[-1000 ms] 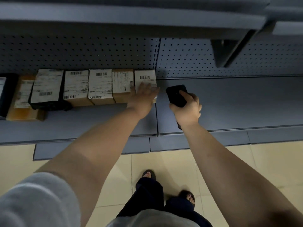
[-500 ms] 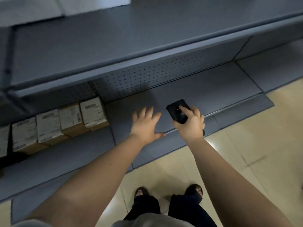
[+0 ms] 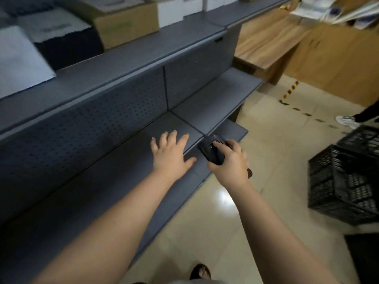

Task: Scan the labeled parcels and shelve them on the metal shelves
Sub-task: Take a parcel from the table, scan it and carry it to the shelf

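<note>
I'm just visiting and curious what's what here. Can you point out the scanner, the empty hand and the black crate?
scanner [image 3: 211, 149]: head view, on its dark top face above the gripping fingers.
left hand [image 3: 171, 155]: head view, on the back of the open hand.
black crate [image 3: 346, 181]: head view, on its lattice side wall.

Both forearms are extended fwd, bare. The left hand [image 3: 171, 153] is held palm-down w/ fingers spread and straight, nothing gripped. The right hand [image 3: 229, 160] is curled round a black scanner [image 3: 211, 149], thumb laid on its top face.
</note>
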